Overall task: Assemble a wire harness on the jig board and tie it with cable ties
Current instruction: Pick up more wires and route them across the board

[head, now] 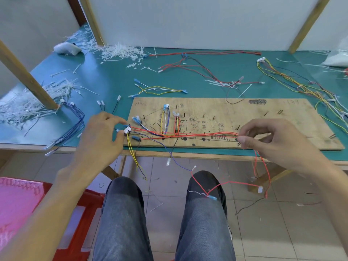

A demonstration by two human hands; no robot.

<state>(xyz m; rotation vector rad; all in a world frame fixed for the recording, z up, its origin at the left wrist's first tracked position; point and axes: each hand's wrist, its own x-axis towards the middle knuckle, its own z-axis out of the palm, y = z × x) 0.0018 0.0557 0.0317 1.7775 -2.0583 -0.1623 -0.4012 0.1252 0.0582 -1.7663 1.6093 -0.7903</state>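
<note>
The knees (122, 213), in grey trousers, are nearest, below both hands. A pink cloth (17, 202) on a red stool (82, 210) lies under the left forearm. The tails of the red wires (207, 134) drop from the right hand past the table edge and drape over the right knee. They end in a white plug (260, 189) and a blue terminal (212, 198).

The left hand (99, 140) pinches a white connector (127, 130) between thumb and fingertips at the left edge of the board (282, 117). The right hand (278, 140) pinches the red wires between thumb and forefinger, its other fingers loosely curled above. The red wires run straight from one hand to the other along the board's near edge. The board is plywood with black pins and pen marks, and lies on the green table (113, 81). Yellow wires (131, 151) hang off the table from the connector, below the left hand.

Just beyond the run between the hands, a branch (165, 117) of blue, white and yellow wires climbs the board. A blue bundle (75, 125) lies left of the left hand.

Farther off, loose yellow and white leads (160, 89) lie past the board. Beyond the right hand sprawls a many-coloured bundle (293, 83). Farthest, beyond the left hand, are heaps of white ties (120, 51).
</note>
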